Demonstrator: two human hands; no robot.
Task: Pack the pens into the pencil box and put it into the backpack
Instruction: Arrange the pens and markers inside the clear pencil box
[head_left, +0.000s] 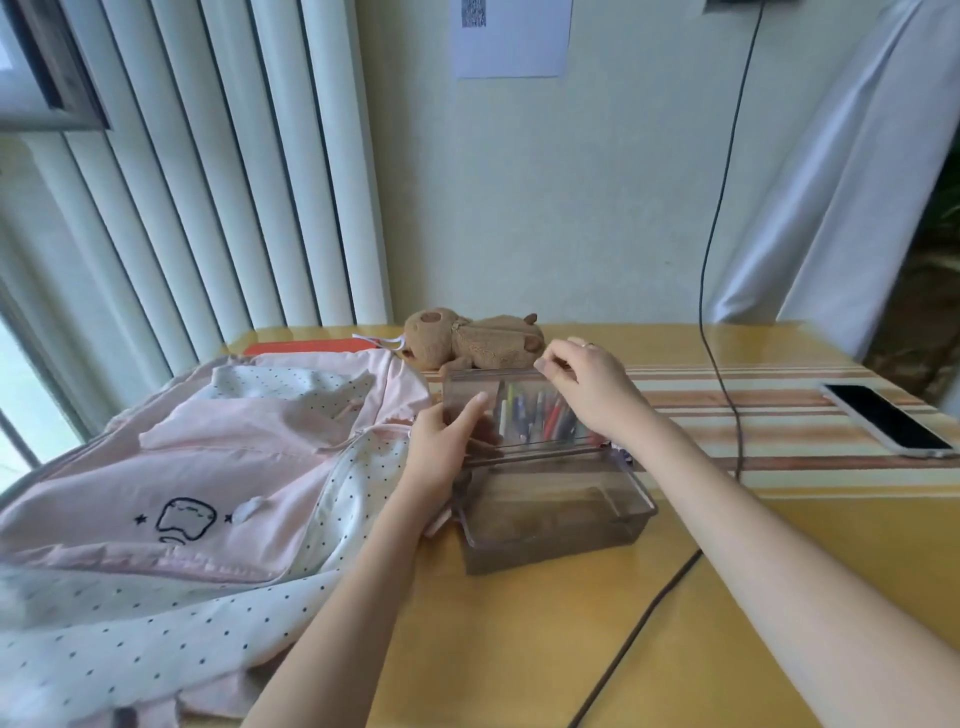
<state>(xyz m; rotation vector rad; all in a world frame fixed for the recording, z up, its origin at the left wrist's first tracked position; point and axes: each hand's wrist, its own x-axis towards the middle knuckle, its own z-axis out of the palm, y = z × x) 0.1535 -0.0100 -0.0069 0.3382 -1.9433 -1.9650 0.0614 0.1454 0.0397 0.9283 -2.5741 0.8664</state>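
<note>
A clear, smoky plastic pencil box (558, 512) stands open on the yellow table, its base looking empty. Its transparent lid (483, 387) is raised upright at the back. Several coloured pens (540, 415) show through the lid, lying behind it. My left hand (447, 441) grips the lid's left side with the thumb on its front face. My right hand (587, 387) pinches the lid's top right edge. A pink backpack (208, 452) with dotted white lining lies unzipped on the left, touching my left wrist.
A brown plush toy (467, 338) lies behind the box. A phone (885, 418) rests face up at the right on a striped mat (779, 415). A black cable (722, 312) hangs from the wall and runs across the table toward the front edge. An orange item (306, 345) peeks from behind the backpack.
</note>
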